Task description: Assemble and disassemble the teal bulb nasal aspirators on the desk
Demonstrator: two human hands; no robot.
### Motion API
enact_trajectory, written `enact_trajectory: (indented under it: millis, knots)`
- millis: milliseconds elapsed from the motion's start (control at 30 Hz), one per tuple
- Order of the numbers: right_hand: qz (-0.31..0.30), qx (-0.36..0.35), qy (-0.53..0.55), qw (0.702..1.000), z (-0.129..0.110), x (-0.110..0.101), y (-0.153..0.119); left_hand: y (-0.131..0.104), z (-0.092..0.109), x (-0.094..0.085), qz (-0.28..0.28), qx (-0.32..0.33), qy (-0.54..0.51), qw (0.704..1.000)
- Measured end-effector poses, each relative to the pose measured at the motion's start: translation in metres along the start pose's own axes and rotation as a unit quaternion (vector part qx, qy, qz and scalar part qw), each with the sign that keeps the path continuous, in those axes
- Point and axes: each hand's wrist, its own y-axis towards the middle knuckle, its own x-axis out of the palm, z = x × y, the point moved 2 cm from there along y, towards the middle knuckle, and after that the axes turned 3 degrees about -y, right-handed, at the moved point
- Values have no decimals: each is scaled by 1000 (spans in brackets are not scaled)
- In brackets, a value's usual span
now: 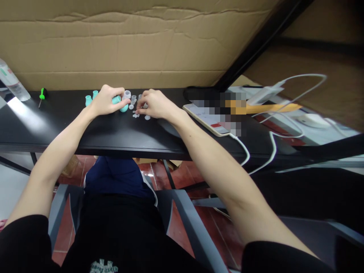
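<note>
My left hand (107, 100) is closed around a teal piece (116, 99), its thumb and forefinger pointing right. Just under that thumb sits another rounded teal part (124, 108). My right hand (149, 104) has its fingertips pinched down over some small clear discs (135, 114); whether a disc is between them is too small to tell. Clear plastic cups (127, 94) and a translucent ring (131, 107) lie between the hands. A pale round piece (147, 117) rests below my right hand. Two teal pieces (88, 100) stand left of my left hand.
On the black table (119, 140), a green-handled screwdriver (42, 94) and a plastic bottle (15, 83) are at the left. A phone (207, 119) with a white cable (244, 149) lies right of my right hand. Cardboard (113, 45) rises behind.
</note>
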Motion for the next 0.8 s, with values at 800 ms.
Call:
enact_trajectory:
  millis: [800]
  knots:
    - [155, -6, 183, 971, -24, -20, -9, 0, 2, 0, -12, 7, 7, 1000]
